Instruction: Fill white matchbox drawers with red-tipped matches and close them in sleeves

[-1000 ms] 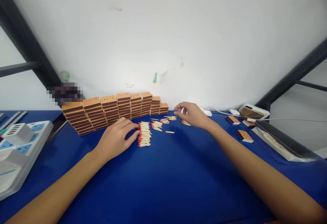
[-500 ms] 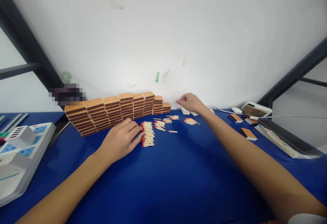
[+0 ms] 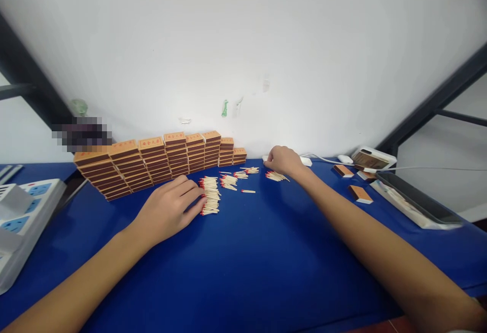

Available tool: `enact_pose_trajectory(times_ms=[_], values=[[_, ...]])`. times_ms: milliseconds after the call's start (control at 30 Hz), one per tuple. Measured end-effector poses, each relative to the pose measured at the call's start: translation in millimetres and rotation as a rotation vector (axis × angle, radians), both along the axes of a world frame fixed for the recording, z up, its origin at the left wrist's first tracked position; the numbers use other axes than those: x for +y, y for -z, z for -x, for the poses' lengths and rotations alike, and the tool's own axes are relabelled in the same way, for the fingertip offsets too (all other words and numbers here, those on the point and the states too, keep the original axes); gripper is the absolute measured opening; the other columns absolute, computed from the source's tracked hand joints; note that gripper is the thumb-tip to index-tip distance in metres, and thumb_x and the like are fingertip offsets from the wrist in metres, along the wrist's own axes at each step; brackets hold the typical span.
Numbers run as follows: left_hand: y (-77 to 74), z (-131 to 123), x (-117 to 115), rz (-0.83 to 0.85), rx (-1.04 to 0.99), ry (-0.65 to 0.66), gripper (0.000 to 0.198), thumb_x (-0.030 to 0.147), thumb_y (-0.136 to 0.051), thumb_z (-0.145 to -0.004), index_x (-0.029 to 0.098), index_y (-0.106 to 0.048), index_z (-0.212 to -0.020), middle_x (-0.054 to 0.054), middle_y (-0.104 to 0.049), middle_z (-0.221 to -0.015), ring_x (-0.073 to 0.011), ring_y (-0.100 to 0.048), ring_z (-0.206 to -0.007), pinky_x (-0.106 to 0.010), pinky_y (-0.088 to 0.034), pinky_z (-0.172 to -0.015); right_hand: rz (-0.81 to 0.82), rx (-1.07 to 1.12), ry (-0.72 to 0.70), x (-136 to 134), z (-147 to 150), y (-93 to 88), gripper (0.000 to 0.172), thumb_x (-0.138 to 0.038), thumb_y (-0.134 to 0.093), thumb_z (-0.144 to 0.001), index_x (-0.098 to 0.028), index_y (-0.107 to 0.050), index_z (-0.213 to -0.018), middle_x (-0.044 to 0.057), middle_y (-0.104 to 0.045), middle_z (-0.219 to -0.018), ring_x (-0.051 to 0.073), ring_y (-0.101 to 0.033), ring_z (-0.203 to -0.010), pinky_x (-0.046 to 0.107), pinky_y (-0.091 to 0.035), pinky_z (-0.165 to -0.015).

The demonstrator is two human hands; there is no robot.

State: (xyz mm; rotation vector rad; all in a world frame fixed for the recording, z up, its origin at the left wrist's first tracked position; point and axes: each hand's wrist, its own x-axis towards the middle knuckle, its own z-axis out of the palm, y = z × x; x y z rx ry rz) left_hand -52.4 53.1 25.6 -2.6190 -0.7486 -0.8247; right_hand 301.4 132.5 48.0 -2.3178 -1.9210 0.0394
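My left hand [image 3: 167,207] rests on the blue table [image 3: 243,267], fingers curled, fingertips touching a neat pile of red-tipped matches [image 3: 208,196]. Smaller match clusters [image 3: 230,181] lie to its right, and one single match [image 3: 248,191] lies apart. My right hand [image 3: 282,160] reaches far back to the wall, fingers closed down on a small white object [image 3: 265,158], beside another match bunch [image 3: 277,176]. A stepped row of stacked orange matchboxes [image 3: 160,160] stands along the wall.
A white power strip [image 3: 23,221] sits at the left edge. At right lie three loose matchboxes [image 3: 359,194], a white cable [image 3: 327,160], a phone on a white box [image 3: 373,159] and a dark tablet [image 3: 418,198]. Black frame bars stand at both sides.
My right hand let a bunch of matches lie, went back toward the wall and came down on the small white object. My left hand stayed at the match pile.
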Motion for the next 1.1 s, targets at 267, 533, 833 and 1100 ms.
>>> enact_pose_trajectory(times_ms=[267, 533, 833, 1100], values=[[6.2, -11, -14, 0.135, -0.097, -0.021, 0.019, 0.031, -0.059, -0.108, 0.02, -0.073, -0.112, -0.005, -0.077, -0.097, -0.0205, -0.067, -0.089, -0.035, -0.056, -0.08, -0.079, 0.071, -0.303, -66, 21, -15.8, 0.014, -0.017, -0.065, -0.094, -0.02, -0.079, -0.093, 0.007, -0.076, -0.096, 0.02, -0.067, -0.086, 0.029, -0.045, -0.075], [12.5, -31, -39, 0.338, -0.037, 0.004, 0.048, 0.05, -0.078, -0.094, 0.018, -0.07, -0.128, -0.007, -0.072, -0.106, -0.0245, -0.063, -0.094, -0.04, -0.057, -0.081, 0.075, 0.336, -0.934, -140, 48, 0.8, 0.007, -0.018, -0.069, -0.099, -0.019, -0.076, -0.098, 0.002, -0.065, -0.092, 0.013, -0.058, -0.074, 0.027, -0.041, -0.067], [21.8, -41, -38, 0.347, -0.034, 0.0, 0.03, 0.04, -0.077, -0.095, 0.023, -0.073, -0.119, -0.012, -0.062, -0.143, -0.0359, -0.052, -0.134, -0.055, -0.048, -0.105, -0.08, 0.315, -0.638, -89, 16, 33.6, 0.008, -0.026, -0.068, -0.102, -0.019, -0.071, -0.1, 0.004, -0.063, -0.093, 0.018, -0.059, -0.083, 0.031, -0.043, -0.071], [21.7, -40, -38, 0.364, -0.042, 0.023, 0.023, 0.034, -0.073, -0.099, 0.023, -0.071, -0.119, -0.012, -0.061, -0.148, -0.0354, -0.049, -0.142, -0.057, -0.044, -0.111, -0.128, 0.286, -0.637, -85, 18, 38.4, 0.012, -0.031, -0.068, -0.104, -0.02, -0.066, -0.101, 0.005, -0.064, -0.099, 0.02, -0.059, -0.086, 0.032, -0.044, -0.073]])
